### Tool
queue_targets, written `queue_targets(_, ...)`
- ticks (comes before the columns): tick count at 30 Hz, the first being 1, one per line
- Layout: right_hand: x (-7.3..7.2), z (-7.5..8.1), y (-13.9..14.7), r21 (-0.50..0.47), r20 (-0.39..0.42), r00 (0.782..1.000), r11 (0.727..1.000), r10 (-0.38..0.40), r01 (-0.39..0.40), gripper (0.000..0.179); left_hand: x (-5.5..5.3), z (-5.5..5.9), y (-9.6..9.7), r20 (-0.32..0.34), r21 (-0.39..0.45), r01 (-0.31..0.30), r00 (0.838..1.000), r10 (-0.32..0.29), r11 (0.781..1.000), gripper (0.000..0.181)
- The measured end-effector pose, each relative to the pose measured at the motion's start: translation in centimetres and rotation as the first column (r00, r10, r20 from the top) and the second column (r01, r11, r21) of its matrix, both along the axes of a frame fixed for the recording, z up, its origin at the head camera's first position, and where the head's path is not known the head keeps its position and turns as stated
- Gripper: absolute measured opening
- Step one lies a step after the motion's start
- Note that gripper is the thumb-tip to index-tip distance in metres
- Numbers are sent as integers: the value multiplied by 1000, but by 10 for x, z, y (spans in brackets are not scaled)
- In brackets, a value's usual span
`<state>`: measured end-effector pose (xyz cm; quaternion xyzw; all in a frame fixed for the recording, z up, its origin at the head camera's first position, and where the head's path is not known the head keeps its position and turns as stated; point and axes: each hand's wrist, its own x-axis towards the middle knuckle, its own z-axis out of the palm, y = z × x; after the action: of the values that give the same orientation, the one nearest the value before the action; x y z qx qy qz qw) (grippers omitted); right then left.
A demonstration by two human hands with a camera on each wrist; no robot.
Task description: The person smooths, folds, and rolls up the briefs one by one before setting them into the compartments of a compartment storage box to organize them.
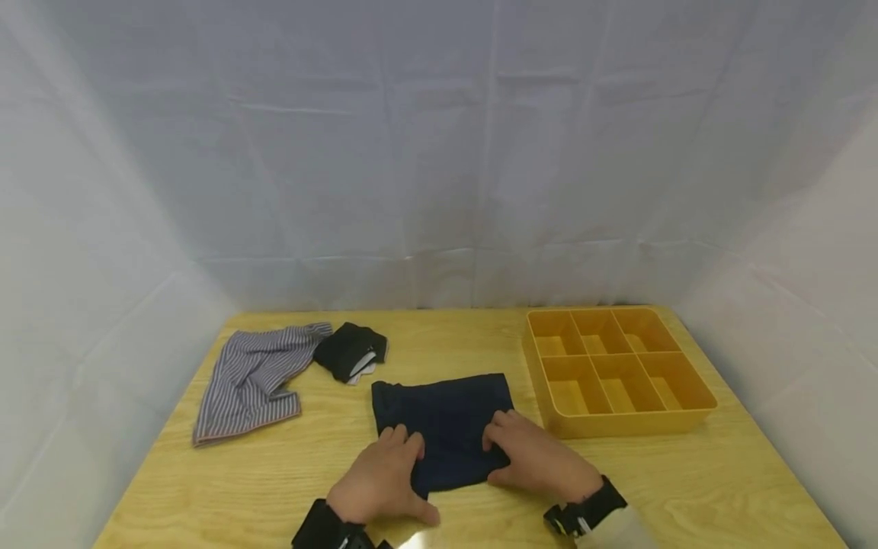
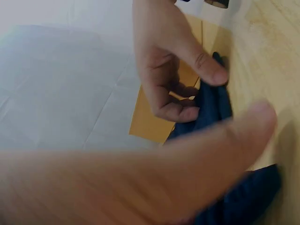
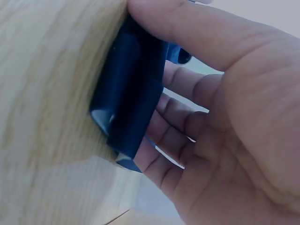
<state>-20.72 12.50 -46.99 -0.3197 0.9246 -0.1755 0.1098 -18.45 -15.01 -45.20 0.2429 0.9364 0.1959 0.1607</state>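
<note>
A folded navy cloth garment lies on the table in front of me, with a hand at each side. My left hand rests its fingertips on the garment's near left part, thumb stretched out and apart from it. In the left wrist view that thumb is blurred and straight, and it hides part of the cloth. My right hand holds the garment's near right edge between thumb and fingers. Layered folds of the navy cloth show in the right wrist view, with the fingers behind them.
A yellow tray with several compartments stands at the right, close to my right hand. A grey striped garment lies spread at the left. Beside it is a small black folded cloth. White sheeting encloses the wooden table.
</note>
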Motion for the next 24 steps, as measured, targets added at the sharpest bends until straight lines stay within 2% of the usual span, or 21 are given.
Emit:
queue_targets(9, -4, -6, 1, -13, -71, 997, 1000, 12, -13, 16, -5, -5, -4, -66, -9, 16, 998, -17, 1000, 34)
queue_targets(12, -5, -8, 1, -16, -95, 995, 1000, 14, -16, 14, -7, -7, -5, -125, 4, 22, 992, -21, 1000, 26)
queue_targets(15, -4, -10, 2, -5, -78, 997, 1000, 5, -6, 23, -9, -11, -6, -181, 4, 21, 983, -20, 1000, 22)
queue_targets(19, -3, -12, 4, 6, -41, 999, 999, -31, 31, 39, -13, -16, -9, -216, 4, 11, 976, -10, 1000, 25)
queue_targets(21, -2, -13, 4, 3, -67, 997, 999, -36, 36, 36, -15, -18, -11, -225, 12, 2, 974, 1, 1000, 24)
queue_targets(24, -2, -14, 4, -3, -176, 984, 1000, -11, 11, 23, -15, -17, -15, -234, 38, -12, 972, 21, 999, 23)
